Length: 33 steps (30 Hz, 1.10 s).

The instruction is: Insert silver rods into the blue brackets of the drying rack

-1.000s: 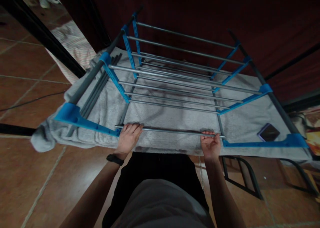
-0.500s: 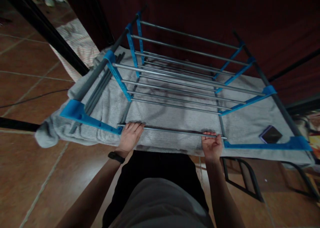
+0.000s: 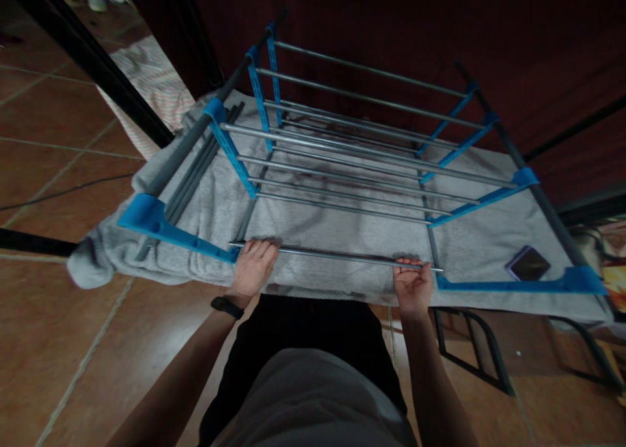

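A thin metal rod (image 3: 337, 256) lies across the near side of a rack frame, between its two lowest blue brackets. My left hand (image 3: 255, 264) is closed over the rod near its left end, back of the hand up. Palm up, my right hand (image 3: 412, 284) grips the rod near its right end. The rod's left tip is close to the left blue bracket (image 3: 183, 239); its right tip is just above the inner end of the right blue bracket (image 3: 508, 285). Behind it, the rack's other metal rods (image 3: 342, 207) span between more blue brackets and grey tubes.
A grey blanket (image 3: 332, 228) covers the surface under the rack. Several loose grey tubes (image 3: 198, 173) lie on it at the left. A phone (image 3: 528, 264) rests at the right. Black metal bars (image 3: 39, 243) stand at the left, and a dark red panel (image 3: 372, 23) rises behind.
Almost nothing differs. Both hands keep their grip on the rod, and the view has shifted very slightly.
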Each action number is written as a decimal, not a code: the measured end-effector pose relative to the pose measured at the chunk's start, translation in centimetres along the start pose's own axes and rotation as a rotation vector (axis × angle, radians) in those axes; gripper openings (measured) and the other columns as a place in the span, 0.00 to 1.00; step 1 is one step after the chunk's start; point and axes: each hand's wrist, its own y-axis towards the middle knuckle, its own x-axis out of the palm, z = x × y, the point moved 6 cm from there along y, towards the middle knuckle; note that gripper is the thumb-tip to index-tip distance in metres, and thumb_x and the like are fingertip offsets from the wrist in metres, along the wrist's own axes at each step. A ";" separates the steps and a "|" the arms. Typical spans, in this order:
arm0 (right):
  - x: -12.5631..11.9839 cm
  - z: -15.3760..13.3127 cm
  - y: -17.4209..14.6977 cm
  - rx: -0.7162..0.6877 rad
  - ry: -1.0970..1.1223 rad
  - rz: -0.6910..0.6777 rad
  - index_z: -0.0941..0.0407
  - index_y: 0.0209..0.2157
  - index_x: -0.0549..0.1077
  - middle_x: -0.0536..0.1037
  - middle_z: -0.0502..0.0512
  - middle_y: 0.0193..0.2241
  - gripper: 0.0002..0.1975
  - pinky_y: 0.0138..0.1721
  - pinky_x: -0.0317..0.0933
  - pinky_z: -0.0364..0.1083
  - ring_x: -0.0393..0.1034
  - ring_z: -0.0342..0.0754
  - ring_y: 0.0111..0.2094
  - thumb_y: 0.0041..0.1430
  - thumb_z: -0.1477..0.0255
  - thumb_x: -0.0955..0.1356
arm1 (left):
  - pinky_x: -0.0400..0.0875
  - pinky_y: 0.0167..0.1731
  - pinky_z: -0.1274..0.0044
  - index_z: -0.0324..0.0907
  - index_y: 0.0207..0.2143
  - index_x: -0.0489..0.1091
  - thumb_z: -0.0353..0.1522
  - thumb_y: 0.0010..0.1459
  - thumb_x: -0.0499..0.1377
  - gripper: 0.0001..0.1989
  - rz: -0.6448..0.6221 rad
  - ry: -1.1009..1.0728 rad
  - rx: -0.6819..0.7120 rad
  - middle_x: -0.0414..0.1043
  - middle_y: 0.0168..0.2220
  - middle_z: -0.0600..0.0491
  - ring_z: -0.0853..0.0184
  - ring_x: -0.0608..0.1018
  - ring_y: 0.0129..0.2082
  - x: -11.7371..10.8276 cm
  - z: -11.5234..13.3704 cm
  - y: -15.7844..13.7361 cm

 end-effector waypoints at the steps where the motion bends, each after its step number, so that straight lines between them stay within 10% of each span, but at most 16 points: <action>1: 0.0 0.0 0.0 0.003 -0.002 0.004 0.52 0.29 0.71 0.77 0.43 0.28 0.12 0.47 0.71 0.48 0.75 0.42 0.35 0.61 0.62 0.73 | 0.66 0.46 0.64 0.42 0.46 0.72 0.31 0.67 0.52 0.11 -0.001 -0.010 -0.005 0.76 0.38 0.47 0.56 0.74 0.40 0.1 -0.1 -0.1; 33: 0.0 -2.8 0.9 0.025 -0.005 0.144 0.53 0.32 0.74 0.78 0.47 0.28 0.09 0.46 0.72 0.49 0.76 0.44 0.35 0.63 0.64 0.68 | 0.60 0.55 0.56 0.46 0.52 0.72 0.34 0.64 0.55 0.15 0.154 0.034 -0.180 0.78 0.45 0.44 0.53 0.76 0.44 -0.1 -2.0 -0.5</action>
